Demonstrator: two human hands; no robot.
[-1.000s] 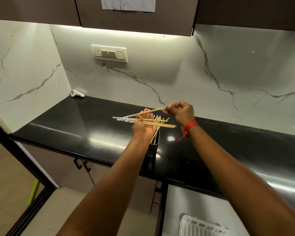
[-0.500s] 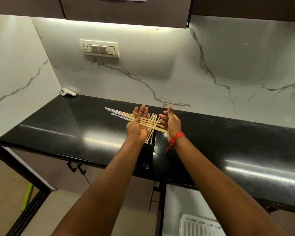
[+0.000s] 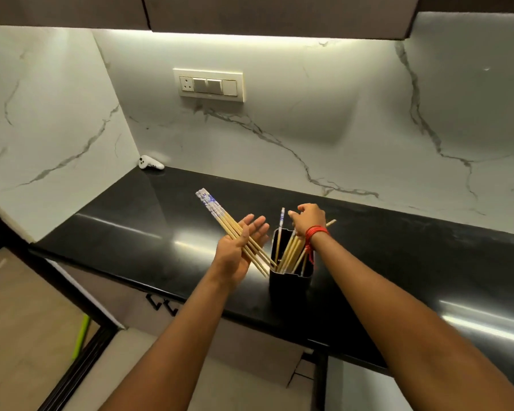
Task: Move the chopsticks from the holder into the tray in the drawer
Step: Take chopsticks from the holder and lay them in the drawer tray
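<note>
A black square holder (image 3: 290, 281) stands on the black counter (image 3: 149, 232) near its front edge, with several wooden chopsticks (image 3: 291, 252) leaning inside it. My left hand (image 3: 238, 250) is just left of the holder, palm up, with a bundle of chopsticks (image 3: 220, 216) lying across it under the thumb; their blue-and-white patterned ends point up and to the left. My right hand (image 3: 307, 219), with a red thread at the wrist, hovers over the holder's top, fingers among the chopstick ends. Whether it grips one, I cannot tell. The tray is out of view.
A small white controller (image 3: 150, 163) lies in the counter's back left corner. A switch plate (image 3: 209, 84) is on the marble wall. Below the counter are cabinet doors with black handles (image 3: 161, 304) and the open drawer's white inside (image 3: 365, 387) at the bottom right.
My right hand let go of the bundle and moved right to the top of the holder. My left hand now carries the bundle alone, tilted more steeply to the upper left.
</note>
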